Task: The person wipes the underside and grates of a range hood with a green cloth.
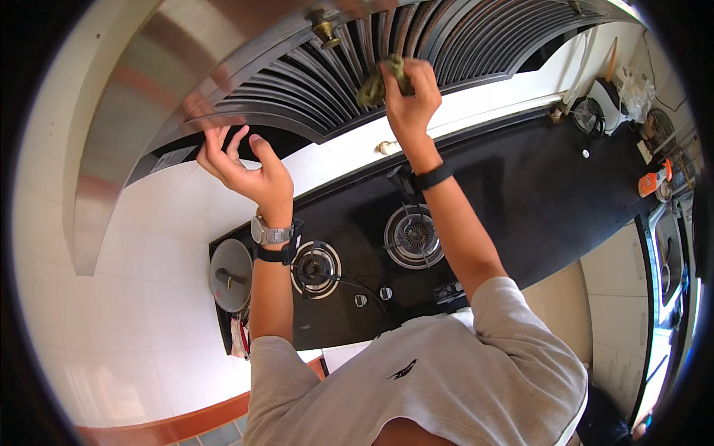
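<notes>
My right hand pinches a crumpled olive-green cloth or scouring pad against the dark slats of a range hood's filter grille. My left hand is raised palm up with its fingers apart. Its fingertips are at the lower rim of the hood's steel shell; whether they press on it I cannot tell. Beneath my arms lies a black gas cooktop with a left burner and a right burner. A small brass-coloured knob or cup hangs from the hood.
A lidded pot stands at the cooktop's left end, by the tiled wall. Along the black counter to the right are a white appliance, a plastic bag and an orange spray bottle. A sink is at far right.
</notes>
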A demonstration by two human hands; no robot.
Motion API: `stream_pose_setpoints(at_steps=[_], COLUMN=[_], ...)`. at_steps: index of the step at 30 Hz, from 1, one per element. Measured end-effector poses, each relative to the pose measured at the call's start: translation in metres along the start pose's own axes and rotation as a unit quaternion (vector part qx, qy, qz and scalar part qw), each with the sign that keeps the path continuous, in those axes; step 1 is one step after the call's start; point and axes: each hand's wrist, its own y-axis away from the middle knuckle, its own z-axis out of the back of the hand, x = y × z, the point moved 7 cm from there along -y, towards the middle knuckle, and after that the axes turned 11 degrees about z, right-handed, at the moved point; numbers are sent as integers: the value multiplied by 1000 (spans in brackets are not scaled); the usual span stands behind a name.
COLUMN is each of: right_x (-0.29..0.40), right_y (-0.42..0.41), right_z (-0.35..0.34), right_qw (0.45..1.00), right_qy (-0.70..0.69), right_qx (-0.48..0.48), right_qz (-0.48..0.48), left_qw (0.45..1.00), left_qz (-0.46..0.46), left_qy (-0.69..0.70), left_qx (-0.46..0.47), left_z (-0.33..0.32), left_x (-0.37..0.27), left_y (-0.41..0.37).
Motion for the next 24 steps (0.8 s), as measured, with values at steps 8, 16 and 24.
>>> stream_pose_setpoints(at_steps=[8,16,24], right_x=[-55,36,-64], right_y=[96,-55,95], right_z=[7,7,10], right_qw=[966,998,967], right_qy=[5,-25,40], right_qx=[108,-34,126], right_qz=[-236,37,-217], left_qw=[1000,1000,1000], left_qz=[11,3,8], left_qy=[-11,-11,7], left_qx=[7,9,21], left_z=[-1,-4,-10], left_x=[-3,-5,-12], left_y=[-1,0,-1])
